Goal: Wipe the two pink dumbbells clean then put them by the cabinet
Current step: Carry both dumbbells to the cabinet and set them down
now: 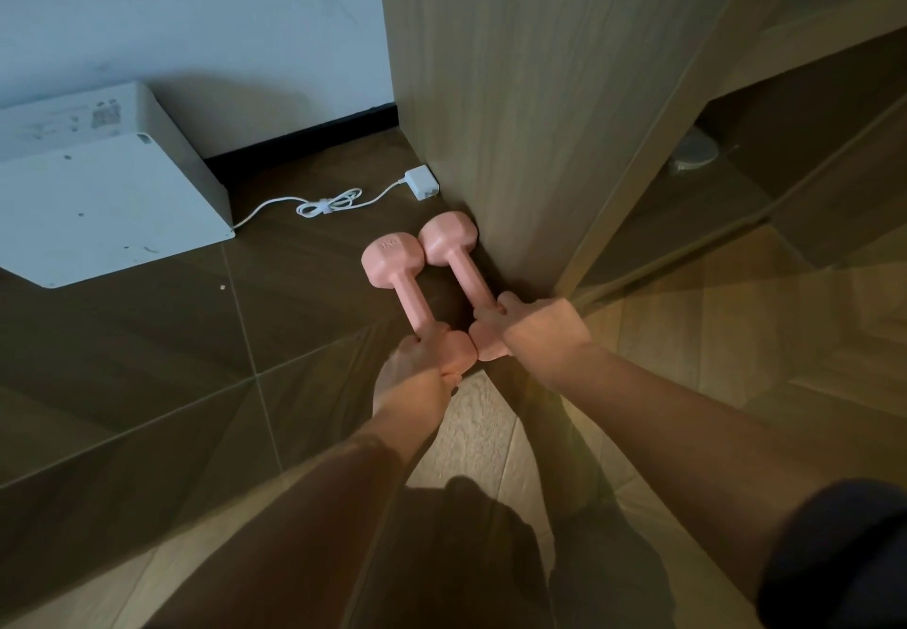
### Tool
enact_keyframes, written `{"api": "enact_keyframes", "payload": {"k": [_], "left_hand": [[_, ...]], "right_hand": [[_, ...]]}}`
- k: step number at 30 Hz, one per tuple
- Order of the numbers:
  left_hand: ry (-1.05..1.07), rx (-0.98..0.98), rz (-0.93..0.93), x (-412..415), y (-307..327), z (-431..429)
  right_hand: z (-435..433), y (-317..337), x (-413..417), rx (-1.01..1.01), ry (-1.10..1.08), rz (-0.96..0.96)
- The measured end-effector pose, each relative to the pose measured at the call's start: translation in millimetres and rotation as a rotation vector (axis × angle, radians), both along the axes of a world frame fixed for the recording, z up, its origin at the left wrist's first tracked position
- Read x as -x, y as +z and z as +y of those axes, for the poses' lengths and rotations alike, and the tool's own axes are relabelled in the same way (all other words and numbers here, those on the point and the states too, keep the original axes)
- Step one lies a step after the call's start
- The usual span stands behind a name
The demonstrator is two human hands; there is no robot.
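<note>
Bare forearms (pixel 687 412), dark navy sleeve (pixel 834 555) on right upper arm, dark trousers (pixel 471 545)

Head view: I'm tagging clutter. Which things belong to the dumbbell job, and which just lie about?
Job: left dumbbell, held by left hand; right dumbbell, held by right hand; cabinet.
Lying about: white charger with cable; white box.

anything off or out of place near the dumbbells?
Nothing serious. The left dumbbell and right dumbbell lie side by side on the floor by the cabinet, gripped by the left hand and right hand. Only strays: a white charger with its cable loose on the floor beyond them, and smudges on the white box.
</note>
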State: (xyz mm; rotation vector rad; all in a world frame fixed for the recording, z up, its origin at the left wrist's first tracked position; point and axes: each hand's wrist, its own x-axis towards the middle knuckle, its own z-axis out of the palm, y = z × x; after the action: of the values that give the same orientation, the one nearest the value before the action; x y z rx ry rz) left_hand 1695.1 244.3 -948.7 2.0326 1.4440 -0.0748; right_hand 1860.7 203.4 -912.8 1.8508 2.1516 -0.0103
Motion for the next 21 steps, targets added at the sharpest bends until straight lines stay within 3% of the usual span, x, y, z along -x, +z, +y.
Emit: {"api": "enact_keyframes", "payload": {"k": [8,12,14,17,19,21], "left_hand": [[-0.04,0.001,0.067,-0.7,0.3,0.4],[-0.104,-0.007,0.188,1.9,17.4,3.2],[-0.104,-0.107,0.21,9.0,38.2,1.0],[-0.105,-0.164,0.103,19.4,83.2,-9.5],[-0.144,-0.091,-0.017,24.3,118.4,-20.0],[-0.148,0.022,-0.161,27.5,156.4,-35.7]], "right_hand": [[3.0,8.1,6.3,0.099,-0.096,-0.023],[0.8,22.0,14.1,0.123,-0.173,0.024],[-12.9,31.8,18.8,0.003,-0.256,0.208],[-37.7,60.6,21.4,0.016,-0.599,0.773],[-48.7,89.7,20.4,0.047,-0.915,1.169],[-62.5,123.2,21.3,0.073,-1.124,1.377]]}}
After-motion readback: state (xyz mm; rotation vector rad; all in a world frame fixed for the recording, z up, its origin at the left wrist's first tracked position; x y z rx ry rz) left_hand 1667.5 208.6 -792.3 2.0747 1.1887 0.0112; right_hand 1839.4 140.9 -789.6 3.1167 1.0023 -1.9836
